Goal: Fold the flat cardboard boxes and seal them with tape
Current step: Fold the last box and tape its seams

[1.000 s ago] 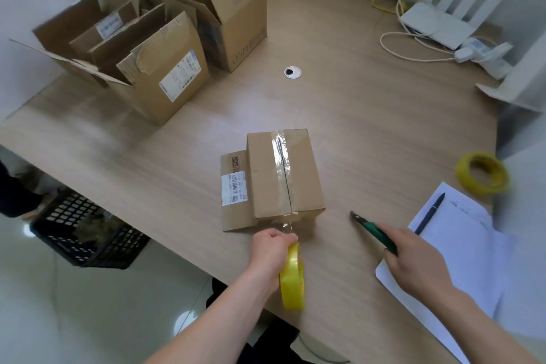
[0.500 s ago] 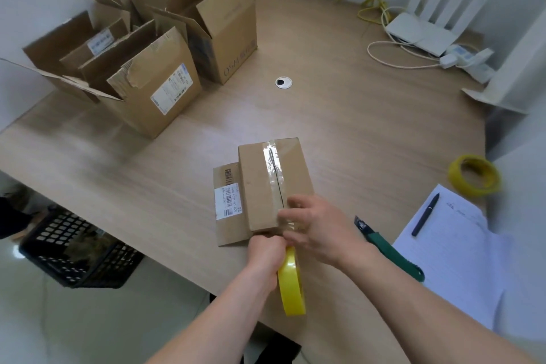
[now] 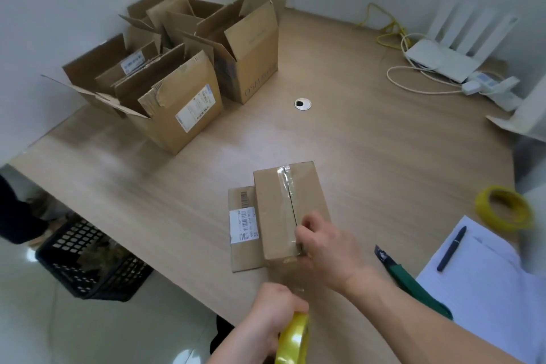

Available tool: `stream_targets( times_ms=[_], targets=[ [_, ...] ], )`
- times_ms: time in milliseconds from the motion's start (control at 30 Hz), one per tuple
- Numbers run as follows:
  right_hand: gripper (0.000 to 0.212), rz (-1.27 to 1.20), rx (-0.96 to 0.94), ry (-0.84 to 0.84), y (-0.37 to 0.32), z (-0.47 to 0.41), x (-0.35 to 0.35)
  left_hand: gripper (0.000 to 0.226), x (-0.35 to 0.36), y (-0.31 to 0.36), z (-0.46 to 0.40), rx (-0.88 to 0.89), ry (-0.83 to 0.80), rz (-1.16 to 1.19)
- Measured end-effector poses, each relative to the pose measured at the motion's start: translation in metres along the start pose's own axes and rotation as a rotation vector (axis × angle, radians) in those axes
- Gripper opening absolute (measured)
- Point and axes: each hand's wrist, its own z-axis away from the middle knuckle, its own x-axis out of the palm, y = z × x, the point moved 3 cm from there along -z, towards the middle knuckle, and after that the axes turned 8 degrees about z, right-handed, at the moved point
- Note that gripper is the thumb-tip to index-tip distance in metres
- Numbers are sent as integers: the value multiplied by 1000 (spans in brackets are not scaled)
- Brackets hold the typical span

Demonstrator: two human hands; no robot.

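Box (image 3: pixel 291 210) at 12 o'clock of left grip (image 3: pixel 274 316) clutching tape roll (image 3: pixel 294 340); right grip (image 3: pixel 322 245), nearer, pinches tape at seam's near end.

Matt brown cardboard box (image 3: pixel 283 210), glossy clear tape seam (image 3: pixel 285 186); wood-grain table (image 3: pixel 384 171); glossy yellow tape roll (image 3: pixel 294 340).

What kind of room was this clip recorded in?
Probably a small office or back room used for packing parcels. A wood-grain desk with a cable grommet holds a router, a notepad, and opened cardboard boxes with shipping labels.
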Motion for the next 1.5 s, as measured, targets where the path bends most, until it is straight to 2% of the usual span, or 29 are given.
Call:
stream_targets(
  times_ms=[67,133,200,267,300,333,400,433,500,600,767,967,1033,1133,1233,1300,1400,1500],
  targets=[
    [18,-18,55,-85,1,-3,-5,35,-15,16,17,59,-34,-42],
    [21,-178,166,-178,8,0,-18,41,-26,37,33,119,-89,-38],
    [17,-558,425,-73,15,11,-38,35,-30,65,46,209,-118,15],
    [6,-1068,655,86,12,29,-55,29,-27,92,54,317,-98,49],
    [11,-1268,684,85,3,36,-62,28,-24,105,57,359,-92,77],
    [26,-1404,655,31,-8,41,-68,29,-20,115,59,391,-94,113],
    [53,-1504,582,-71,-25,43,-77,28,-9,131,60,429,-118,163],
    [56,-1541,565,-83,-31,40,-82,26,-3,136,60,436,-133,174],
    [47,-1610,579,-42,-36,31,-89,24,7,140,58,434,-171,176],
    [26,-1563,666,64,-35,21,-98,21,18,144,56,471,-243,78],
    [16,-1552,854,234,-30,18,-103,25,23,153,55,681,-333,-235],
    [18,-1429,962,420,-29,8,-105,11,11,169,44,1127,-289,-536],
    [20,-1329,967,451,-29,7,-107,14,4,173,42,1177,-239,-569],
    [20,-1164,1026,470,-23,10,-109,21,-13,192,26,1007,-184,-429],
    [20,-1082,991,431,-18,9,-112,32,-16,208,12,724,-396,-415],
    [20,-1052,939,390,-19,5,-113,29,-9,208,11,608,-565,-461],
    [19,-993,855,300,-24,-3,-115,24,3,206,9,542,-685,-477],
    [19,-894,813,234,-28,-6,-115,3,8,206,7,594,-725,-522]
  ],
)
